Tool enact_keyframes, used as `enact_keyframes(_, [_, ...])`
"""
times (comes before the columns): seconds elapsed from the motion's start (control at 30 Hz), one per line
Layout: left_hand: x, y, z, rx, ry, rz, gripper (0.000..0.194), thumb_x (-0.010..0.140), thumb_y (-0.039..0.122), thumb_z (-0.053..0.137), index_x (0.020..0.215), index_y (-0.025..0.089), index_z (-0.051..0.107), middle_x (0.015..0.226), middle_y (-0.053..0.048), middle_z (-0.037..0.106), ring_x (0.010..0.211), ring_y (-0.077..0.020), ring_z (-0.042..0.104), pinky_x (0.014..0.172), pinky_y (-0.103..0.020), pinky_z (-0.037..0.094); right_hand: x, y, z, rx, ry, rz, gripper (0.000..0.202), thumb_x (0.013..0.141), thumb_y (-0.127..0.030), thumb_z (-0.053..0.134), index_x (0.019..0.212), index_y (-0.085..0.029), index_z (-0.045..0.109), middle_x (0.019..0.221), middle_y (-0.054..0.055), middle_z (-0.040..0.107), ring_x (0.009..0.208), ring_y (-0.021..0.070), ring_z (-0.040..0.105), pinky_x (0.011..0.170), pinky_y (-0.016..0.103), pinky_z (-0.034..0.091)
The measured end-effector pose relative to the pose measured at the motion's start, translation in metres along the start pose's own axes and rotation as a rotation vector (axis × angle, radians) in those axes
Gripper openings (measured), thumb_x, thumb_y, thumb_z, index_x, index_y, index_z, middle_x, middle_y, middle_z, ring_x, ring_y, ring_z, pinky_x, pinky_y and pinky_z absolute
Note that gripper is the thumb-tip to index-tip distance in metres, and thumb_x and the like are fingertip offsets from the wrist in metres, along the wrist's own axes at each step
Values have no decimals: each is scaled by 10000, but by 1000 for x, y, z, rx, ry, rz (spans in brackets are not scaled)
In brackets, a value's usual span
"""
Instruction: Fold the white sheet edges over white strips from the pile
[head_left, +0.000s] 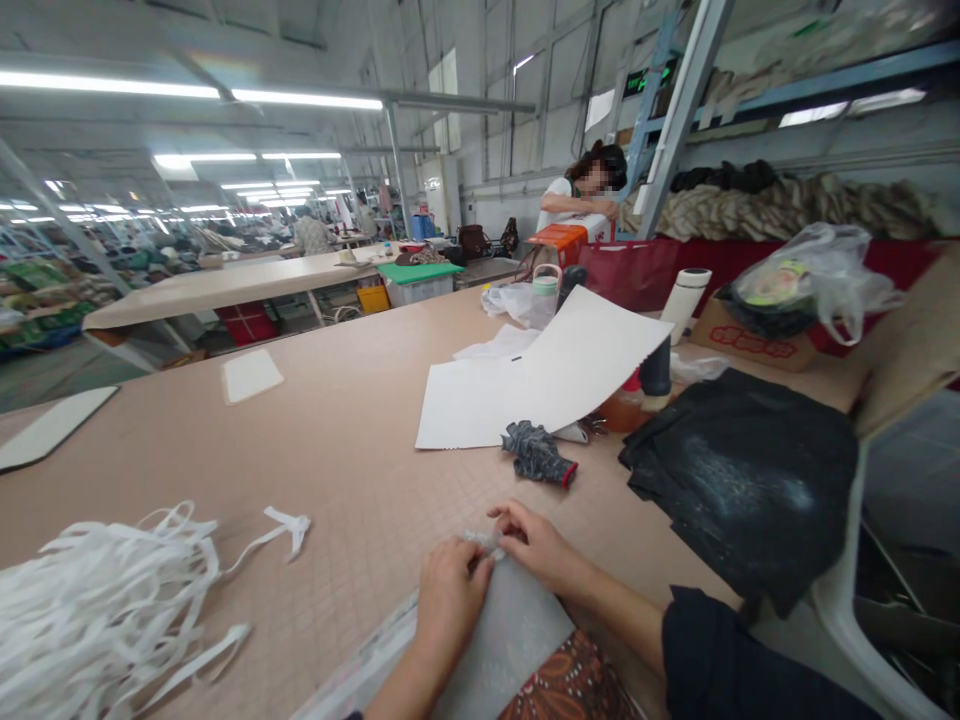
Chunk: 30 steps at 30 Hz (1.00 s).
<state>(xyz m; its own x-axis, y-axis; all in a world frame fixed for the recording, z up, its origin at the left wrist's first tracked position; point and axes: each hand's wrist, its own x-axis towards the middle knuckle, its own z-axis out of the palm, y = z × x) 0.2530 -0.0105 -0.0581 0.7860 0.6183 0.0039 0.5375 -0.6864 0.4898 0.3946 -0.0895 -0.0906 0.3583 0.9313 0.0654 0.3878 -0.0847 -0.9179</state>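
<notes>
A translucent plastic bag (510, 625) lies at the table's front edge, with brown and orange patterned material (574, 680) showing at its lower right. At the bag's top end, my left hand (454, 590) pinches the bunched plastic. My right hand (536, 545) grips the same bunched end, just right of my left hand, its fingers bent. The two hands nearly touch. Just beyond them sits a grey knitted glove (538, 452) with a red cuff.
White strips (112, 600) are heaped at the left. White sheets (517, 385) lie beyond the glove. Black material (750, 470), a white bottle (686, 300) and a cardboard box (750, 335) are at the right. A person (581, 195) leans over farther back.
</notes>
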Motion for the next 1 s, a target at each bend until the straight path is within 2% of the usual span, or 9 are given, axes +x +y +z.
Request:
enact_keyframes(0.17, [0,-4,9,57,43,51,154,819,219,491,784,207,641,800,-14,616,808,-176,558,699,-287,378,3,6,2,-116,-41,15,428,663,-64,518,1069,-198,501,780,-22,531,716,126,502,683,243,397])
enact_keyframes(0.33, [-5,-9,22,307,116,241,193,841,164,468,953,220,614,862,-31,599,814,-207,543,699,-339,415,7,7,4,-236,-10,-21,424,686,-39,468,1082,-188,484,766,-16,524,716,122,500,677,225,405])
enact_keyframes(0.43, [-8,-11,26,414,116,335,228,823,122,490,1021,177,589,900,-51,597,815,-218,539,696,-356,448,8,6,5,-283,0,-28,373,673,-26,462,1011,-178,499,755,-13,515,722,128,495,680,229,401])
enact_keyframes(0.53, [-9,-12,26,464,89,392,289,802,90,508,1084,135,557,940,-72,593,820,-221,536,710,-371,469,9,4,4,-337,-5,-42,241,659,-25,466,844,-172,519,777,5,515,749,138,485,689,239,391])
enact_keyframes(0.67, [-9,-11,25,494,67,399,323,801,85,503,1121,115,531,961,-83,590,822,-223,535,723,-386,482,16,0,-1,-394,-82,-74,115,681,-69,483,684,-174,530,771,10,529,760,134,491,701,229,383])
enact_keyframes(0.83, [-10,-11,26,519,48,398,327,797,72,492,1123,84,522,975,-105,585,840,-237,529,719,-393,479,26,-2,-4,-468,-142,-45,55,681,-138,506,660,-165,550,727,9,549,686,126,490,636,222,371])
enact_keyframes(1.0, [-10,-11,27,518,52,399,325,812,66,451,1129,104,512,979,-97,580,826,-219,518,723,-379,459,33,-3,-6,-522,-205,-32,64,660,-146,519,689,-160,574,714,13,583,662,129,489,590,217,341])
